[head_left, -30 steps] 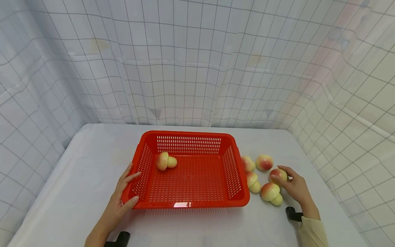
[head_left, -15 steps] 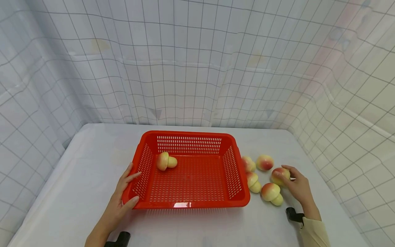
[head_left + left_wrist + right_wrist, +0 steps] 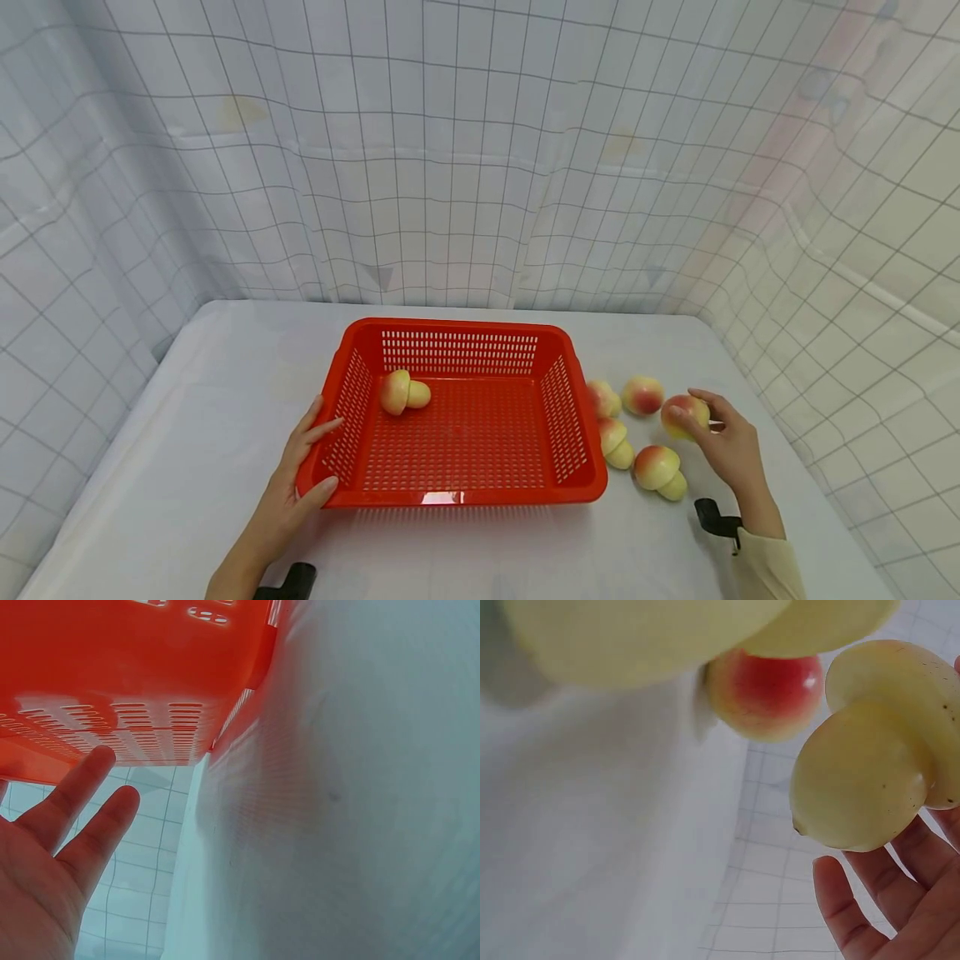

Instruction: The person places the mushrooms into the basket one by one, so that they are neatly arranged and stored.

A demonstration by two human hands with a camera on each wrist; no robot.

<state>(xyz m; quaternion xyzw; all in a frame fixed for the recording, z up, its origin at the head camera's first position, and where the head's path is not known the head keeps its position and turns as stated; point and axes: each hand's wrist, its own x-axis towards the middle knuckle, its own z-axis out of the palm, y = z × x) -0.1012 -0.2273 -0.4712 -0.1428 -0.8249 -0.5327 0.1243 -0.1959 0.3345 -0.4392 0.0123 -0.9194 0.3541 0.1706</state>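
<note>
Clock directions take 12 o'clock as away from the person. The step in hand appears to be lifting one mushroom (image 3: 684, 417) and keeping it secure in the fingers. If it is meant for the basket (image 3: 480, 497), the next move would call for raising it above the rim and carrying it toward 9 o'clock. The held mushroom lies at the basket's 3 o'clock, outside the wall, and appears raised off the table (image 3: 150, 492). The right hand (image 3: 727, 446) pinches its cap between thumb and fingers, stem toward the palm; the forearm comes in from 5 o'clock. The left hand (image 3: 292, 483) rests at the basket's 8 o'clock, fingers spread and extended, thumb over the near rim; whether it bears any load cannot be told. Its forearm comes in from 7 o'clock. The hands are well apart. Around the held mushroom, a red-capped mushroom (image 3: 642, 395) sits at 10 o'clock, a half-hidden mushroom (image 3: 604, 398) near 9, a small mushroom (image 3: 618, 446) between 8 and 9, and a near mushroom (image 3: 658, 468) at 7. A lone mushroom (image 3: 403, 392) lies inside the basket at its 10 o'clock, stem toward 3.
</note>
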